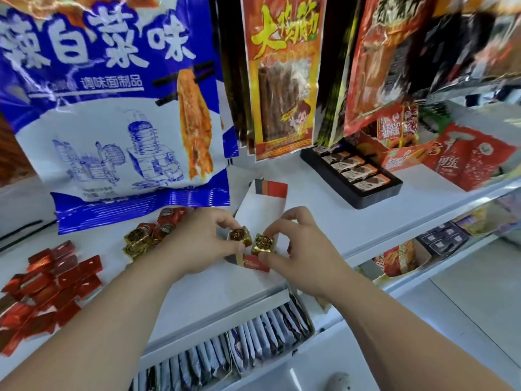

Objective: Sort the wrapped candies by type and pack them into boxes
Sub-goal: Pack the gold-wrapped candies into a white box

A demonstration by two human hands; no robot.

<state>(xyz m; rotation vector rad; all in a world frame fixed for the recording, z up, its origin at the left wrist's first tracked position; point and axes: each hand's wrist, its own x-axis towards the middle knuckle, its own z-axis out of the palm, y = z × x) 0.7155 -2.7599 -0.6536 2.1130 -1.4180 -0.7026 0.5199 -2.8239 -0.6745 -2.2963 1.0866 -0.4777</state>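
Pinches one gold candy [240,236] in the left hand [194,244] and a second gold candy [262,244] in the right hand [301,249], side by side and nearly touching, over the near end of the white box [262,204] lying lengthwise away, equally close to both.

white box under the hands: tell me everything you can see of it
The white box is a slim carton, cardboard by its look, lying flat on the white shelf, its length running away from the person. The far end flap carries black, orange and red bands; the near end shows red with pale script. The left hand, pinching a bronze-gold candy, and the right hand, pinching a bright gold candy, hover over its near half; contact cannot be told.
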